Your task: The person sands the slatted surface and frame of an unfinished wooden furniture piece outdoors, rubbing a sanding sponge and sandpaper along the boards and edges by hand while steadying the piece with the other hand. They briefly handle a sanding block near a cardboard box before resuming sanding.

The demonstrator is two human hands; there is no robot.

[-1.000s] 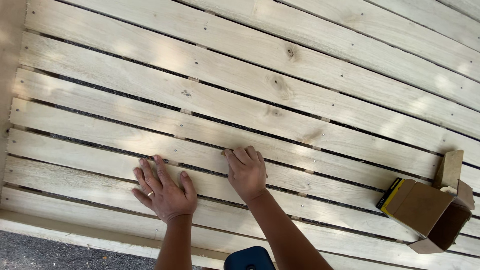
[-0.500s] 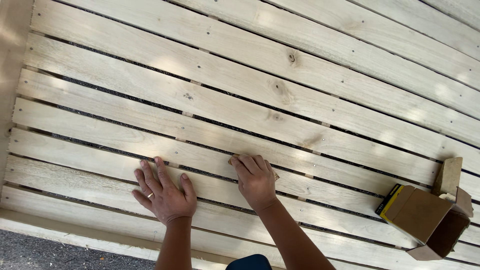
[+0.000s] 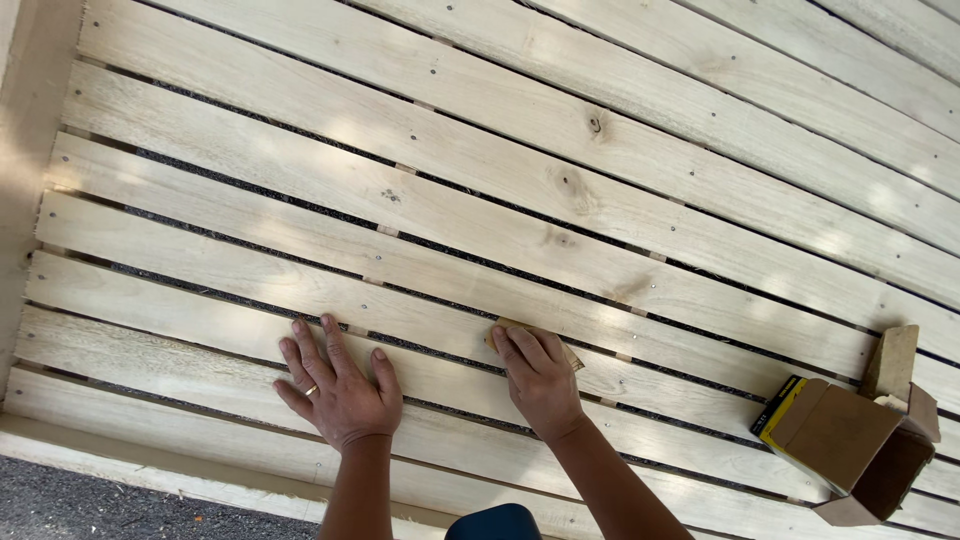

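My left hand (image 3: 338, 388) lies flat with fingers spread on a pale wooden slat (image 3: 200, 345) of a slatted panel; a ring shows on one finger. My right hand (image 3: 540, 378) presses down on a small tan sanding pad (image 3: 503, 327) that peeks out from under the fingertips, on the slat just to the right. Both hands rest on the lower rows of the panel, about a hand's width apart.
An open brown cardboard box (image 3: 850, 450) with a yellow-and-black side lies on the slats at the lower right. A small wooden block (image 3: 892, 362) stands just behind it. Dark gaps run between the slats. Dark pavement (image 3: 100, 505) shows past the panel's lower left edge.
My right hand has slid to the right along the slats over the second. My left hand has stayed planted in place.
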